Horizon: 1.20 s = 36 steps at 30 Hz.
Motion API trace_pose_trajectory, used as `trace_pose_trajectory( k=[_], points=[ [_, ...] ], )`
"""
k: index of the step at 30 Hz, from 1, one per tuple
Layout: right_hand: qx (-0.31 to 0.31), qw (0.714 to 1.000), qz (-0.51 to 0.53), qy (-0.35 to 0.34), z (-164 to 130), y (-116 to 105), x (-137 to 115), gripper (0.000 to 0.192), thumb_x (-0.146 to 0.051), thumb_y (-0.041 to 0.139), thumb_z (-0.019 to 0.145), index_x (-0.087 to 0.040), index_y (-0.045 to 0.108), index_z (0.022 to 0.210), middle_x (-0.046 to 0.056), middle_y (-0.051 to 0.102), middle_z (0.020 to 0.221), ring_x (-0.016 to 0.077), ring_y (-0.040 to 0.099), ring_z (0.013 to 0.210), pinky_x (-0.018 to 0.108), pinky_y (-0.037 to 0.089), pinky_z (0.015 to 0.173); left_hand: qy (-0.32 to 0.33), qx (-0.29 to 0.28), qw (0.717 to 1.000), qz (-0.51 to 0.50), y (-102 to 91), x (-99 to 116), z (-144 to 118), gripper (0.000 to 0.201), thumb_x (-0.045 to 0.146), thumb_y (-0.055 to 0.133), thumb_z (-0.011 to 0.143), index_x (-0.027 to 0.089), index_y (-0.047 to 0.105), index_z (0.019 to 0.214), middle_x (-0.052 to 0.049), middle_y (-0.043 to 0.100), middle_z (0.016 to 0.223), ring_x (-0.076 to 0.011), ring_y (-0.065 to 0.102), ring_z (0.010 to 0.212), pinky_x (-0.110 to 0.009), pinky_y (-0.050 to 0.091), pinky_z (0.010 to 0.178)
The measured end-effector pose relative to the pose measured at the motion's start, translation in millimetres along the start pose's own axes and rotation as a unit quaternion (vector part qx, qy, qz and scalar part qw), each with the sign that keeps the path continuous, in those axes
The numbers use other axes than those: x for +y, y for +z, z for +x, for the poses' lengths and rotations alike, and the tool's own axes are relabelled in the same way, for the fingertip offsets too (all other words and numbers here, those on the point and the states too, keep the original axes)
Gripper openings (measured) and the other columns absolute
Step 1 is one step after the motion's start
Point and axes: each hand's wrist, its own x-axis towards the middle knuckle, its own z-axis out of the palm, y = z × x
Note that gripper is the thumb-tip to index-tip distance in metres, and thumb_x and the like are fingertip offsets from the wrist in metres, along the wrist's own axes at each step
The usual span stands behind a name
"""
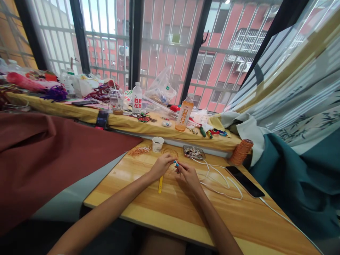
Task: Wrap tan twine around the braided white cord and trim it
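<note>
1. Left hand (160, 167): forearm slants up from lower left, grip pinched narrow, looks like it's got one side of the small blue piece. Yellow strip (160, 185) sits just below, on the desk (148, 209).
2. Small blue piece (176, 164): right between both sets of fingertips, neither hand nearer. Too tiny to call a long axis, tbh.
3. Right hand (190, 174): forearm angles in from lower right, fingertips seemingly pinching the other side.
</note>
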Motion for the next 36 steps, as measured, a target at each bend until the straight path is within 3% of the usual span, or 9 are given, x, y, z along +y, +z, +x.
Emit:
trace_pose_trajectory(
  k=[4, 10, 16, 21, 30, 36],
  points=[
    [-0.004, 1.000, -0.005, 0.011, -0.8, 0.7, -1.7, 0.035, -0.041, 0.049, 0.071, -0.012, 0.064, 0.084, 0.004, 0.061, 0.063, 0.0147, 0.053, 0.059, 0.027, 0.042, 0.059, 0.007, -0.016, 1.000, -0.017, 1.2, -0.8, 0.5, 0.023, 0.021, 0.043, 0.081, 0.017, 0.063, 0.092, -0.004, 0.054, 0.076, -0.0123, 0.050, 0.074, -0.024, 0.041, 0.068],
    [-0.020, 0.998, 0.054, 0.024, 1.7, -0.1, 3.7, 0.036, -0.043, 0.054, 0.067, -0.013, 0.065, 0.083, 0.004, 0.062, 0.065, 0.0157, 0.056, 0.060, 0.029, 0.044, 0.061, -0.078, -0.026, 0.990, -0.119, 1.7, -0.8, 3.4, 0.018, 0.021, 0.049, 0.076, 0.015, 0.064, 0.084, -0.004, 0.059, 0.078, -0.0135, 0.052, 0.075, -0.024, 0.040, 0.070],
    [-0.020, 0.996, 0.083, 0.032, 2.5, -1.2, 4.0, 0.035, -0.040, 0.057, 0.067, -0.014, 0.063, 0.090, 0.004, 0.063, 0.069, 0.0146, 0.056, 0.061, 0.028, 0.045, 0.061, -0.198, -0.024, 0.936, -0.289, 2.9, -1.9, 7.3, 0.016, 0.023, 0.058, 0.065, 0.011, 0.060, 0.075, -0.001, 0.058, 0.065, -0.0105, 0.050, 0.062, -0.022, 0.038, 0.061],
    [-0.008, 0.996, 0.088, 0.026, 2.1, -0.4, 3.3, 0.031, -0.039, 0.056, 0.068, -0.014, 0.062, 0.085, 0.004, 0.062, 0.068, 0.0144, 0.056, 0.059, 0.027, 0.045, 0.058, -0.250, -0.001, 0.895, -0.368, 2.6, -0.6, 8.9, 0.025, 0.030, 0.065, 0.056, 0.010, 0.058, 0.070, 0.000, 0.056, 0.059, -0.0094, 0.050, 0.057, -0.022, 0.038, 0.058],
    [0.017, 1.000, -0.013, -0.015, -1.4, 1.1, -0.9, 0.026, -0.035, 0.052, 0.072, -0.017, 0.065, 0.085, 0.005, 0.066, 0.077, 0.0167, 0.058, 0.067, 0.029, 0.044, 0.065, -0.282, -0.047, 0.855, -0.434, 2.3, -2.8, 6.0, 0.034, 0.029, 0.069, 0.052, 0.009, 0.063, 0.079, -0.003, 0.062, 0.064, -0.0103, 0.053, 0.058, -0.023, 0.040, 0.058],
    [0.026, 0.999, -0.024, -0.002, -3.0, 2.5, -8.5, 0.024, -0.035, 0.053, 0.070, -0.016, 0.065, 0.081, 0.005, 0.065, 0.073, 0.0160, 0.058, 0.066, 0.027, 0.044, 0.063, -0.292, -0.016, 0.858, -0.423, 5.5, -6.4, 6.3, 0.028, 0.029, 0.068, 0.053, 0.008, 0.063, 0.071, -0.004, 0.061, 0.062, -0.0092, 0.052, 0.055, -0.022, 0.041, 0.058]
  ],
)
